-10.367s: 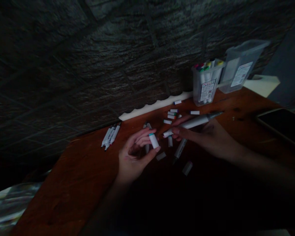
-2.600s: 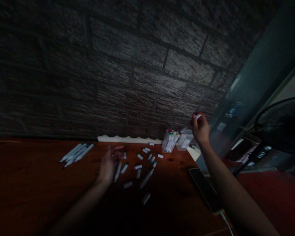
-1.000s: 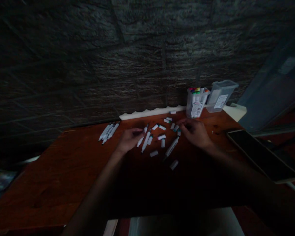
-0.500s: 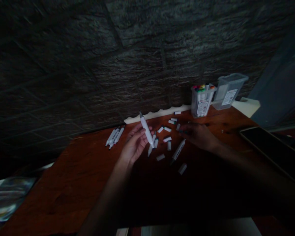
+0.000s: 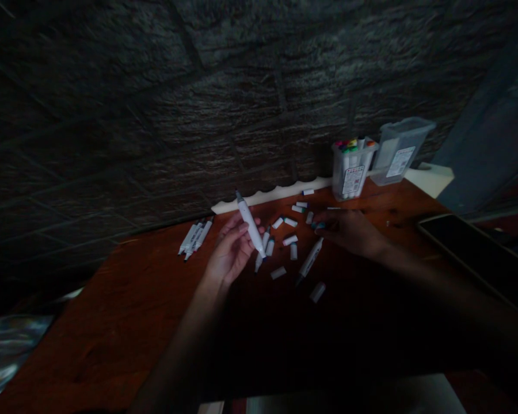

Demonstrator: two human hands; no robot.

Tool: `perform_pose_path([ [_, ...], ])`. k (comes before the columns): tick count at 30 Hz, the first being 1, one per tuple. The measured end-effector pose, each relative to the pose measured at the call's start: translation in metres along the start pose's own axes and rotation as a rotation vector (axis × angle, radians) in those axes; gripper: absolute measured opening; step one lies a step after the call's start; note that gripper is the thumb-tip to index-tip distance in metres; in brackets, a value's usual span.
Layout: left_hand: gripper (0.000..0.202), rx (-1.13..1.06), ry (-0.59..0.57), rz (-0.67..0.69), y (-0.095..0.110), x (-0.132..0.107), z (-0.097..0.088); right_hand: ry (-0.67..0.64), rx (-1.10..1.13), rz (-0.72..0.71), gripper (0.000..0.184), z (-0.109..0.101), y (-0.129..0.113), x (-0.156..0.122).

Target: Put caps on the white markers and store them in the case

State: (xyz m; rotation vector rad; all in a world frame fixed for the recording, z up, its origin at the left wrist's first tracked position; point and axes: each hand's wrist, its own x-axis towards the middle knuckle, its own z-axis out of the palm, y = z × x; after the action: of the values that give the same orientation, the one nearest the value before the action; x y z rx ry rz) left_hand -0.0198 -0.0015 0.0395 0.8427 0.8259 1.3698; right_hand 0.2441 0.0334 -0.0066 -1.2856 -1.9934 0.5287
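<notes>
Marker (image 5: 251, 227), white-barrelled and slanting up to the left, sits gripped between the thumb and fingers of my left hand (image 5: 231, 250), its grey nib end uppermost, raised over the worktop (image 5: 125, 310). My right hand (image 5: 354, 230) is low among the loose parts, fingers bent beside a teal-edged cap (image 5: 317, 225); in this dim light I cannot tell whether they have hold of it.

Between my hands lie scattered white caps (image 5: 290, 240), with a slimmer-looking pen (image 5: 309, 261) resting at an angle near my right wrist. Off to my left, a small group of markers (image 5: 195, 238) lies side by side. Against the brick wall (image 5: 242, 103) runs a pale scalloped strip (image 5: 276, 194). At its right end stands a clear box of markers (image 5: 354, 169) with coloured ends up, a second clear box (image 5: 401, 152) just beside it. A dark-screened phone (image 5: 470, 247) lies farther right.
</notes>
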Motion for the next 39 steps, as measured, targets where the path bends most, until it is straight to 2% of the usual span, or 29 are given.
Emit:
perform_pose_path([
  [7,0.029,-0.039,-0.098,-0.096,-0.003,0.003,0.000,-0.052,0.224,0.010,0.023,-0.004,-0.003,0.001],
  [11,0.030,-0.028,-0.122,-0.128,-0.006,0.001,0.002,-0.067,0.275,0.029,0.024,-0.006,0.000,0.003],
  [15,0.032,-0.022,-0.125,-0.150,-0.009,0.002,0.002,-0.026,0.142,0.032,0.023,-0.009,0.001,0.003],
  [19,0.031,-0.029,-0.116,-0.134,-0.008,0.005,-0.001,-0.061,0.006,0.002,0.027,-0.012,-0.004,0.001],
  [27,0.030,-0.022,-0.088,-0.106,-0.006,0.008,-0.005,-0.115,-0.068,-0.036,0.026,-0.008,-0.002,0.000],
  [35,0.016,-0.072,0.028,-0.051,-0.003,0.011,-0.005,-0.132,-0.083,-0.034,0.023,-0.009,0.000,0.000],
  [39,0.019,-0.096,0.040,-0.039,-0.004,0.011,-0.003,-0.132,-0.094,-0.052,0.021,-0.008,0.000,0.000],
])
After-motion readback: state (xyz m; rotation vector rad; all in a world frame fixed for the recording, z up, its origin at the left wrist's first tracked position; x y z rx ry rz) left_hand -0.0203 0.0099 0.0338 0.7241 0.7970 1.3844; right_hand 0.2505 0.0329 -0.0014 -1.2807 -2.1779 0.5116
